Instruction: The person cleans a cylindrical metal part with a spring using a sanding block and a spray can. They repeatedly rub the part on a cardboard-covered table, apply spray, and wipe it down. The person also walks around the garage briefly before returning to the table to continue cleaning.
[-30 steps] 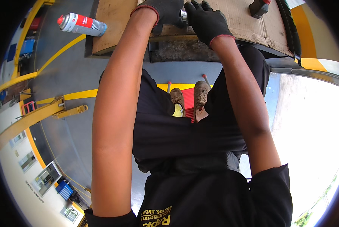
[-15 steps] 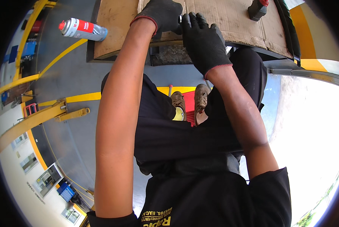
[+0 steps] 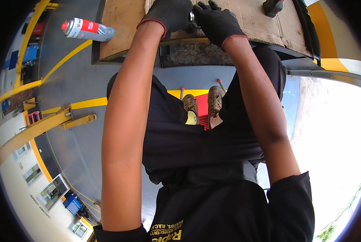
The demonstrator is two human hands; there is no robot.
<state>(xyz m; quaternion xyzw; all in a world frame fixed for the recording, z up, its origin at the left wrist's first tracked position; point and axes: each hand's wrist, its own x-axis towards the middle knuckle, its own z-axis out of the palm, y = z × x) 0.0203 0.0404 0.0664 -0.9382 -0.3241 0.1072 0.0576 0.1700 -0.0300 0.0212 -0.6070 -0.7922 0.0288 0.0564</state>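
Note:
Both of my hands wear black gloves with red cuffs and meet over the near edge of a cardboard-covered table (image 3: pixel 265 30). A small shiny metal part (image 3: pixel 192 18) with a rounded edge shows between them; most of it is hidden. My left hand (image 3: pixel 169 15) is curled closed around its left side. From the right, my right hand (image 3: pixel 220 22) presses against the part with bent fingers, the fingertips slightly apart. Left of my hands, a silver-and-red spray can (image 3: pixel 87 30) appears at the table's left edge. A dark bottle (image 3: pixel 273 7) stands on the cardboard at the right.
My knees are under the table's front edge, beside a dark metal frame (image 3: pixel 196 54). My shoes (image 3: pixel 216 103) rest by a red ribbed surface (image 3: pixel 202 107) on the grey floor. Yellow lift arms (image 3: pixel 47 125) stand at the left.
My right hand has turned and shifted slightly right and up, its fingers now more bent, so more of the metal part shows. My left hand has barely moved.

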